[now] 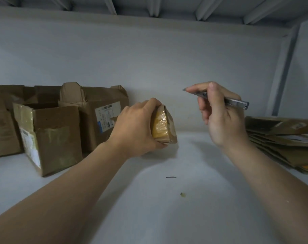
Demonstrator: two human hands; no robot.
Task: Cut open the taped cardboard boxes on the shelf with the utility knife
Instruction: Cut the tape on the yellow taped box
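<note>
We are gripping a small brown cardboard box point(170, 132) in our left hand point(137, 131). The fingers are curling over its top and the thumb is lying along its lower edge. The box is sitting tilted near the middle of the white shelf point(167, 199), close to the back wall. We cannot tell whether its lower corner is touching the surface. The end facing us is showing a broad band of glossy yellowish tape, wrinkled and catching the light, with plain brown cardboard framing it on the right side and bottom.

Our right hand point(223, 118) is holding a slim silver utility knife point(236, 103) much like a pen, fingers curling round the handle. The short blade tip is pointing left, and the knife is hovering above and to the right of the box, well apart from it.

Opened brown cardboard boxes point(58, 136) with labels and torn flaps are standing to the left, and a stack of flattened cardboard point(281, 140) is lying at the right.
</note>
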